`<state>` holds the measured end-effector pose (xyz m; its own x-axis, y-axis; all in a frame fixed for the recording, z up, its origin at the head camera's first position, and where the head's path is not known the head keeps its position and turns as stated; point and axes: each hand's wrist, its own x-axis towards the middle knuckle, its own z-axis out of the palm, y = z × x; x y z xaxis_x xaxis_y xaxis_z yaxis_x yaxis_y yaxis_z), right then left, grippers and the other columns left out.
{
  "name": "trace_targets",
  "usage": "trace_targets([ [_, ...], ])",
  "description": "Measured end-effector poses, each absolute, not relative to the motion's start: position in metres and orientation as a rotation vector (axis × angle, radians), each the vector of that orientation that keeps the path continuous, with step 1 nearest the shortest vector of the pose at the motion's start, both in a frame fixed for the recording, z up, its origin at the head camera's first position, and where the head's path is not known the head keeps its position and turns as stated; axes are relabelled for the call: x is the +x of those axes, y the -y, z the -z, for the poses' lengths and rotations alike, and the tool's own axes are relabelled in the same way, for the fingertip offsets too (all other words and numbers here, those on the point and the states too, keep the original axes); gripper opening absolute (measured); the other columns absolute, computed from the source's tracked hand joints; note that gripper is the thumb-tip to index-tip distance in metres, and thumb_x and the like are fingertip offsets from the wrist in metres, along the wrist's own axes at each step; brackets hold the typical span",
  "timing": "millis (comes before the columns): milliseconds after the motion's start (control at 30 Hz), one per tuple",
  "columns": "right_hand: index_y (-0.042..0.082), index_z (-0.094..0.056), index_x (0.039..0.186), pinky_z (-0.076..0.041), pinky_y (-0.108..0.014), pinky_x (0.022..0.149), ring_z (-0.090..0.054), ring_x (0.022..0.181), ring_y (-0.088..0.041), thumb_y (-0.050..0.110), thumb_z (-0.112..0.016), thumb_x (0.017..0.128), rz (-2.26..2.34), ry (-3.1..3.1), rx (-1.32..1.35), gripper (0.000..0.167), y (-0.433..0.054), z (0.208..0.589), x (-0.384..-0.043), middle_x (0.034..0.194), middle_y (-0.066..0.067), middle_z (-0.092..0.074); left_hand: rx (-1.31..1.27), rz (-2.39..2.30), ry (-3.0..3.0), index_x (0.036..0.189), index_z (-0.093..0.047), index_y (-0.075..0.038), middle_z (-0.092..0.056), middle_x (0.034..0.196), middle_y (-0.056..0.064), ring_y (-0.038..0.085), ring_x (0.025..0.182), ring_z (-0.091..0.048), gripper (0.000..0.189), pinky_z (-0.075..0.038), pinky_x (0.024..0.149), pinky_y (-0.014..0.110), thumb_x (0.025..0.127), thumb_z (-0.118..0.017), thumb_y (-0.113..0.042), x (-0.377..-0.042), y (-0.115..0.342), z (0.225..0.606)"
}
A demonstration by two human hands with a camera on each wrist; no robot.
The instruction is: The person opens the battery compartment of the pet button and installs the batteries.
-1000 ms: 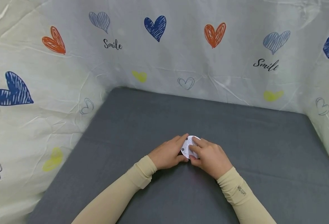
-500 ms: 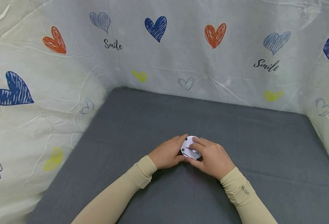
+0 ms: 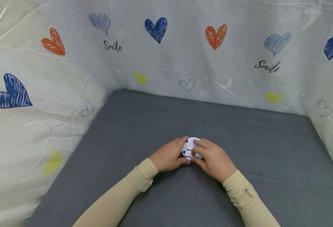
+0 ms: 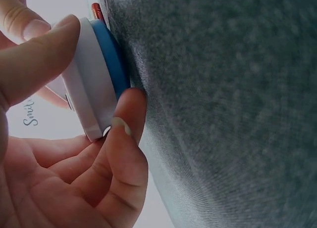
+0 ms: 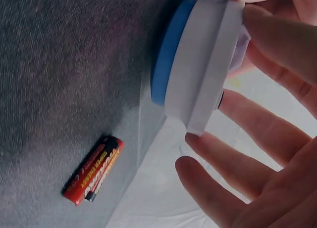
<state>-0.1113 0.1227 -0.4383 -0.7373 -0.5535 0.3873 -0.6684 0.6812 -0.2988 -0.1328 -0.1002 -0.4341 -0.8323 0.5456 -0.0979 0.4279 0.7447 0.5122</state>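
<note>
A round white device [image 3: 191,144] with a dotted patch of holes on its face and a blue underside [image 5: 171,55] is held on edge-side grips just over the grey cloth. My left hand [image 3: 169,154] grips its left rim, thumb on the near side and fingers curled round the edge. My right hand [image 3: 216,159] has its thumb and index finger at a small white battery cover [image 5: 240,52], which stands tilted up from the face. Other right fingers touch the rim. Part of the device's face is hidden behind the right fingers.
Red-and-black batteries [image 5: 94,168] lie on the grey cloth-covered table [image 3: 143,116] beside the device, hidden in the head view. A white curtain [image 3: 186,50] printed with hearts and "Smile" stands round the back and sides of the table.
The cover on the device's face has come up from lying flat, and straight dark edges now show there. My right fingers have shifted slightly; the left hand stays nearly still.
</note>
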Motion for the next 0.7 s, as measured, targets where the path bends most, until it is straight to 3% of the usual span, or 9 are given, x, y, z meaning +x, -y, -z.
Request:
trace_targets([
  [133, 0.015, -0.071, 0.093, -0.055, -0.052, 0.111, -0.069, 0.133, -0.039, 0.010, -0.090, 0.089, -0.637, 2.618, 0.982, 0.019, -0.122, 0.439, -0.112, 0.127, -0.011, -0.078, 0.763, -0.729, -2.704, 0.167, -0.035, -0.002, -0.055, 0.158, 0.020, 0.032, 0.137, -0.063, 0.091, -0.053, 0.113, 0.050, 0.099, -0.081, -0.039, -0.134, 0.100, 0.435],
  [367, 0.013, -0.070, 0.093, -0.057, -0.050, 0.109, -0.070, 0.130, -0.036, 0.010, -0.089, 0.090, -0.596, 2.615, 0.956, 0.019, -0.125, 0.436, -0.108, 0.122, -0.012, -0.079, 0.763, -0.728, -2.702, 0.167, -0.035, -0.004, -0.057, 0.157, 0.018, 0.030, 0.133, -0.065, 0.088, -0.054, 0.111, 0.048, 0.100, -0.080, -0.040, -0.134, 0.098, 0.435],
  [533, 0.014, -0.071, 0.097, -0.062, -0.043, 0.090, -0.074, 0.107, -0.024, 0.011, -0.086, 0.092, -0.580, 2.629, 0.821, 0.016, -0.144, 0.428, -0.104, 0.105, -0.004, -0.078, 0.766, -0.727, -2.722, 0.165, -0.039, -0.006, -0.064, 0.146, 0.014, 0.021, 0.109, -0.066, 0.085, -0.057, 0.095, 0.040, 0.100, -0.080, -0.041, -0.134, 0.096, 0.435],
  [700, 0.014, -0.073, 0.093, -0.055, -0.040, 0.070, -0.066, 0.084, -0.018, 0.012, -0.087, 0.091, -0.514, 2.729, 0.568, 0.014, -0.186, 0.434, -0.094, 0.091, -0.002, -0.075, 0.733, -0.728, -2.727, 0.165, -0.039, -0.005, -0.061, 0.151, 0.014, 0.022, 0.117, -0.067, 0.087, -0.056, 0.102, 0.043, 0.098, -0.081, -0.041, -0.134, 0.097, 0.435],
])
